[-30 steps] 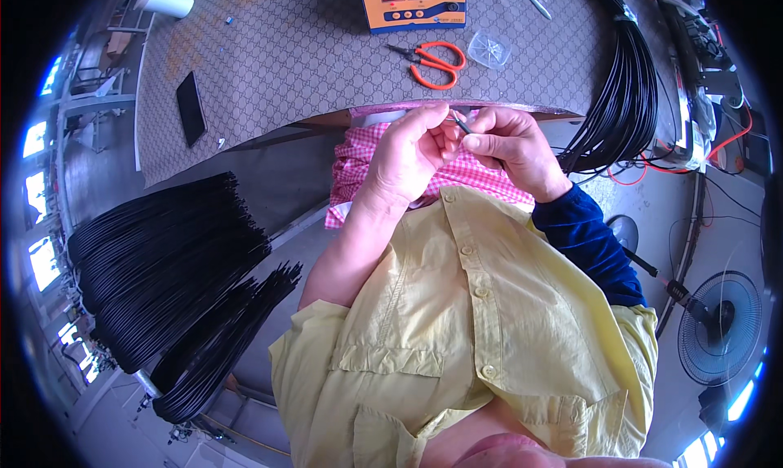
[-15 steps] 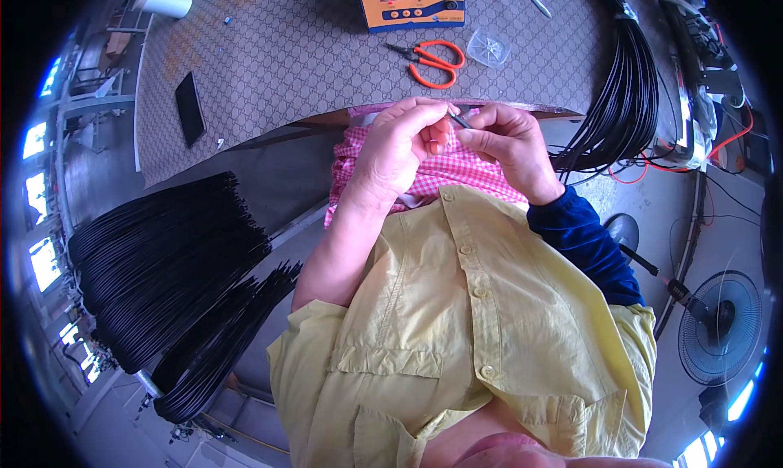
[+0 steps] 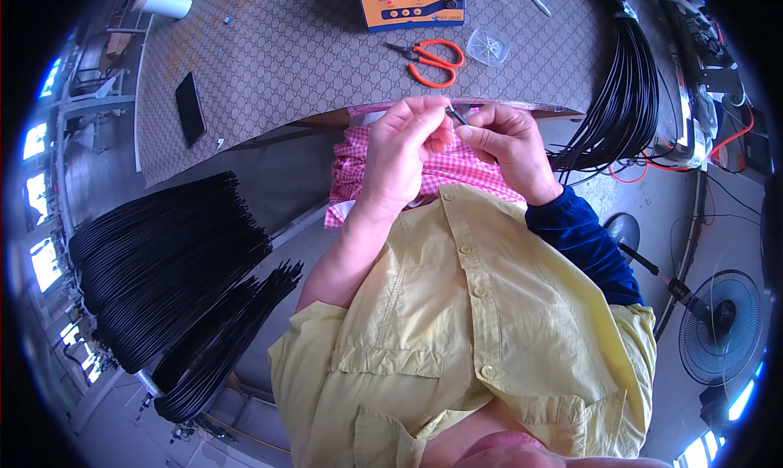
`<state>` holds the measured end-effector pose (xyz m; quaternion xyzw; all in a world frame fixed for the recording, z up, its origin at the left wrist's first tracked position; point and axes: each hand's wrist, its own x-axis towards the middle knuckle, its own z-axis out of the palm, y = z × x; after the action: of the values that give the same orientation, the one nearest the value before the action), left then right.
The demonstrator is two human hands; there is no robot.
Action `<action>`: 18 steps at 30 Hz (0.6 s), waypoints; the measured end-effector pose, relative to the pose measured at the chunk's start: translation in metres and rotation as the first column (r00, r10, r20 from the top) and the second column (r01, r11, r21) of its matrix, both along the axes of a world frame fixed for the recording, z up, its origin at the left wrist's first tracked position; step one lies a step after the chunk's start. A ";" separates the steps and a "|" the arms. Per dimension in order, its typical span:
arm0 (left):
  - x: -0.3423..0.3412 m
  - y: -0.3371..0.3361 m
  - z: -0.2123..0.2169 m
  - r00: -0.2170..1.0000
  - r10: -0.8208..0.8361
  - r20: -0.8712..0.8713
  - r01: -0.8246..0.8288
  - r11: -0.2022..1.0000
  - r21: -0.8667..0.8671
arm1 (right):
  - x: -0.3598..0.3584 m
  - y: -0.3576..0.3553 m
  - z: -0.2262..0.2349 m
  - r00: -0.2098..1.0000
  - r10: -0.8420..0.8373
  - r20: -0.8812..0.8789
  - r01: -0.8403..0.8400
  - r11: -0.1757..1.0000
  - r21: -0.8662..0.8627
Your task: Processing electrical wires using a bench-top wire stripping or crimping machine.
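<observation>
Just past the table's near edge, both hands meet over the pink checked cloth (image 3: 477,170). My right hand (image 3: 512,142) is closed, thumb and fingers pinching a thin black cable (image 3: 460,117). Only a short length of the cable shows; the remainder is hidden by the fingers. My left hand (image 3: 408,146) is closed too, its thumb and forefinger pinched at the cable's far tip. Whether it also holds a smaller part there is too small to tell. On the table just beyond lie orange-handled snips (image 3: 436,64) and a clear plastic dish (image 3: 488,47).
An orange and blue device with a red display (image 3: 413,5) stands at the back. A phone (image 3: 190,109) and a white roll (image 3: 163,4) lie on the left of the patterned table (image 3: 285,68). Black cable bundles hang at left (image 3: 171,256) and right (image 3: 620,93). A fan (image 3: 720,328) stands at right.
My left hand has turned slightly and its fingertips have shifted a little, staying at the cable's tip. The right hand has barely moved and keeps its pinch.
</observation>
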<state>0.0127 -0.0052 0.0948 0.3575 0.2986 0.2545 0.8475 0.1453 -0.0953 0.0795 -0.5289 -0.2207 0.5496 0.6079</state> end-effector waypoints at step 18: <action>-0.001 0.006 -0.005 0.997 -0.049 0.060 0.058 0.985 -0.161 | 0.003 -0.001 0.004 0.994 0.105 -0.024 -0.106 0.994 -0.030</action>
<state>0.0115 0.0010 0.0896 0.2881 0.2849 0.2162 0.8883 0.1480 -0.0966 0.0840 -0.5196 -0.2330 0.5902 0.5722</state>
